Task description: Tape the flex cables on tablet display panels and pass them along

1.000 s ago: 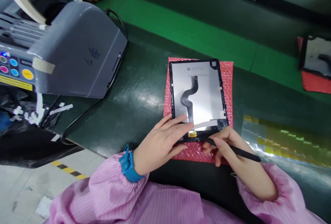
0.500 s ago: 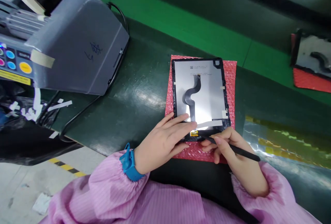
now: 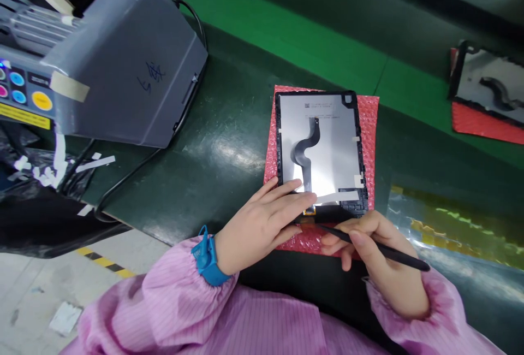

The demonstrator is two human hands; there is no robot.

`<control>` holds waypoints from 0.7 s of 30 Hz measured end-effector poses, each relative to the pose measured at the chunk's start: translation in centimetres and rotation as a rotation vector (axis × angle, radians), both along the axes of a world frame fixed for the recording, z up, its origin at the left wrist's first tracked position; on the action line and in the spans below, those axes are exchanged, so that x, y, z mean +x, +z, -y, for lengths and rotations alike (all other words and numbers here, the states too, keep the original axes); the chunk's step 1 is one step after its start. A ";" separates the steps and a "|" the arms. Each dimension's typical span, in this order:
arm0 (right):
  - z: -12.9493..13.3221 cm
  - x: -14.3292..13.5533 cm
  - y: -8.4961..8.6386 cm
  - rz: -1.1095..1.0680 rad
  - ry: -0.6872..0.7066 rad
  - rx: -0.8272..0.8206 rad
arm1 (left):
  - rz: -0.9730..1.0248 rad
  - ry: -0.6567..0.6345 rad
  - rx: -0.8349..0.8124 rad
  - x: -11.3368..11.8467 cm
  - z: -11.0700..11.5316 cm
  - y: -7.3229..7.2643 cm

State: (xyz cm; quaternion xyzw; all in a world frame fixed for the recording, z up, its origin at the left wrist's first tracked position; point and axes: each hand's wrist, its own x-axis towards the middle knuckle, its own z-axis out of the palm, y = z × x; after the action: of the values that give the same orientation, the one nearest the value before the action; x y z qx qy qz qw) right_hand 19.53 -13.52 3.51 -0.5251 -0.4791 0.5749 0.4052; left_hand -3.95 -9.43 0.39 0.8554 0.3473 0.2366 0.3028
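A black-framed display panel [image 3: 333, 147] with a silver back lies on pink bubble wrap [image 3: 370, 125]. A dark curved ribbon cable [image 3: 301, 153] runs down the panel, and a white tape strip [image 3: 346, 196] crosses its lower part. My left hand [image 3: 266, 221] rests with spread fingers over the panel's lower left corner. Between the thumb and fingers of my right hand [image 3: 372, 240] is a black tweezers-like tool [image 3: 393, 254]. Its tip is at the panel's lower edge, beside a small yellow-edged part [image 3: 310, 211].
A grey tape dispenser [image 3: 123, 71] stands at the left, its black cable [image 3: 123, 183] on the green table [image 3: 229, 142]. Yellow tape pieces on a clear sheet [image 3: 462, 229] lie at the right. Another panel [image 3: 483, 79] sits on red wrap at the far right.
My right hand and the tool have moved slightly down and right, so the tip is lower at the panel's edge. My left hand stays over the lower left corner.
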 end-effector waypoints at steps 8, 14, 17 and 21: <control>-0.8 -0.3 0.1 0.049 -0.109 -0.107 | 0.038 0.006 -0.056 -0.2 0.0 -0.1; 0.7 -1.0 -0.3 0.032 -0.240 -0.063 | 0.118 0.043 -0.033 -0.4 0.4 -0.3; 1.2 -1.6 -0.4 0.045 -0.287 -0.053 | 0.139 0.075 -0.001 -0.3 0.7 -0.3; 1.5 -2.1 -0.5 0.066 -0.304 -0.032 | 0.115 0.102 0.009 -0.2 1.1 -0.5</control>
State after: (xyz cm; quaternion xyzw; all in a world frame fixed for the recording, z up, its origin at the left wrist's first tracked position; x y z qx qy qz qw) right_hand 17.43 -15.02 3.00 -0.6164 -0.3980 0.4969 0.4633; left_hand -4.12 -10.52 -0.09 0.8229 0.3713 0.3020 0.3062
